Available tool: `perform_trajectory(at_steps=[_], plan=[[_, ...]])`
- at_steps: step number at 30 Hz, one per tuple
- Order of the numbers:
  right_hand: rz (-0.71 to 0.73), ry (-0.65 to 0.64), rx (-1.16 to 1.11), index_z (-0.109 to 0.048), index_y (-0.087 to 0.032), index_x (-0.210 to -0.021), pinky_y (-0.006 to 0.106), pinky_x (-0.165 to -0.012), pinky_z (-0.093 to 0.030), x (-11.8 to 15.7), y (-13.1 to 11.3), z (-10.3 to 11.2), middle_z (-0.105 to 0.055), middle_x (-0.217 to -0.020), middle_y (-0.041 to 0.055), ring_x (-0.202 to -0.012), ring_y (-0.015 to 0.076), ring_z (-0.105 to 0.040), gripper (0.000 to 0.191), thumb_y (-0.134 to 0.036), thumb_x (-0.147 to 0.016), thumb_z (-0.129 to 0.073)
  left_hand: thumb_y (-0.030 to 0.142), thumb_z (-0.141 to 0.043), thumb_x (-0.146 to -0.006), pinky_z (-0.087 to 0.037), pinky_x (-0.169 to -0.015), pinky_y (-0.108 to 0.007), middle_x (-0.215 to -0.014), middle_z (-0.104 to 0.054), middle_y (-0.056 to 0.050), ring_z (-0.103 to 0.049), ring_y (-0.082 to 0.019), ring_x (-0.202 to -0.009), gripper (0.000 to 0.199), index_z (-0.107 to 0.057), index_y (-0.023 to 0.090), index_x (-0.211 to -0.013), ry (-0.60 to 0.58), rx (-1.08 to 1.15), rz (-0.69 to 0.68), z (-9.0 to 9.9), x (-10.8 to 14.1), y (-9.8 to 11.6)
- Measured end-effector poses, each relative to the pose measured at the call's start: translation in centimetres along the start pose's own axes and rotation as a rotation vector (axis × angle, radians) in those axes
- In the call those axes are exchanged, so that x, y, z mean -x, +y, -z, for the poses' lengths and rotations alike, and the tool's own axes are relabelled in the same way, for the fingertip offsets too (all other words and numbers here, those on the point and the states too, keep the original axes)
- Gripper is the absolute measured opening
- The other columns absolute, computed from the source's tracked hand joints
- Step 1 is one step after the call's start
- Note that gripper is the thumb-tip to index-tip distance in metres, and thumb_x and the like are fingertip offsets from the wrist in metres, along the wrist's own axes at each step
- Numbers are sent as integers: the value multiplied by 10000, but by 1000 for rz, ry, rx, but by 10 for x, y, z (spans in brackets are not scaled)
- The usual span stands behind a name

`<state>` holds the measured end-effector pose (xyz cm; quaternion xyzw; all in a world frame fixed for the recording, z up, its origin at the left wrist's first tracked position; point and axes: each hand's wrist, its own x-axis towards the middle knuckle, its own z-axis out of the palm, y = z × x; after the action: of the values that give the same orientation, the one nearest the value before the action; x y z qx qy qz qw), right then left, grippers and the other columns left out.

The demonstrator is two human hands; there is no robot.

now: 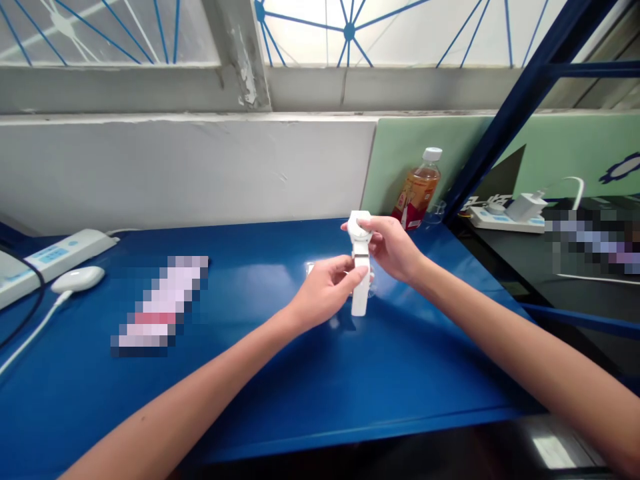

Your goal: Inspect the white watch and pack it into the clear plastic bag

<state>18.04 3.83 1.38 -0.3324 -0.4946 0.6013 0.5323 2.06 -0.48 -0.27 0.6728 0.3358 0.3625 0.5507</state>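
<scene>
Both of my hands are on a white device (360, 232) with a rounded top and a long, narrow lower part, held upright above the blue table. My right hand (395, 247) grips its rounded top, thumb across the front. Lower down, my left hand (327, 290) pinches the narrow part (359, 300) between thumb and fingers. A dark line crosses the device where the two parts meet. Behind my hands some clear, shiny item shows in part on the table; its kind is hidden.
On the blue table (240, 393), a pixelated phone-like slab (163, 303) lies left. Beyond it are a white mouse-shaped item (79, 279) with a cable and a power strip (60, 257). A drink bottle (419, 190) stands back right by a blue metal post (505, 113).
</scene>
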Motion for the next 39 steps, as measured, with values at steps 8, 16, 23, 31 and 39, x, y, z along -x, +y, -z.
perform_trajectory(at_steps=[8,16,23,31,39], plan=[[-178,-321,-289,-688,-209,-1098,389,-978,-508,-21,19,-11,-742,-1093,65,-1035,221,-678,393,-468,-933,-442,521,-529,-946,-536,-625,-296,-634,-663,-39,-650,-164,-592,416,-650,127,-890,20,475,120,-7,-3,-18],[-299,-364,-348,-607,-159,-1220,333,-1088,-428,-13,17,-7,-657,-1314,88,-1177,174,-636,407,-345,-1003,-317,383,-497,-986,-484,-445,-225,-758,-690,-75,-601,-117,-489,330,-647,90,-976,-83,682,256,-7,2,-16],[-364,-384,-454,-543,-36,-1275,403,-1138,-360,-8,15,-1,-604,-1358,198,-1235,244,-600,547,-397,-1008,-229,215,-366,-1041,-577,-747,-349,-887,-740,-177,-742,-226,-791,348,-652,48,-932,-33,759,431,-9,3,-3],[-410,-312,-497,-565,-24,-1231,395,-1133,-361,-7,15,-5,-682,-1242,179,-1189,248,-633,501,-303,-986,-228,215,-427,-1031,-571,-821,-398,-961,-746,-207,-746,-266,-879,295,-660,39,-989,-27,713,367,-8,4,-4],[-377,-335,-452,-591,-139,-1253,394,-1030,-463,-9,20,-1,-730,-1151,114,-1003,206,-705,523,-406,-1043,-193,234,-446,-1027,-575,-832,-394,-951,-751,-197,-747,-257,-876,297,-671,43,-998,-13,645,307,-6,3,-7]])
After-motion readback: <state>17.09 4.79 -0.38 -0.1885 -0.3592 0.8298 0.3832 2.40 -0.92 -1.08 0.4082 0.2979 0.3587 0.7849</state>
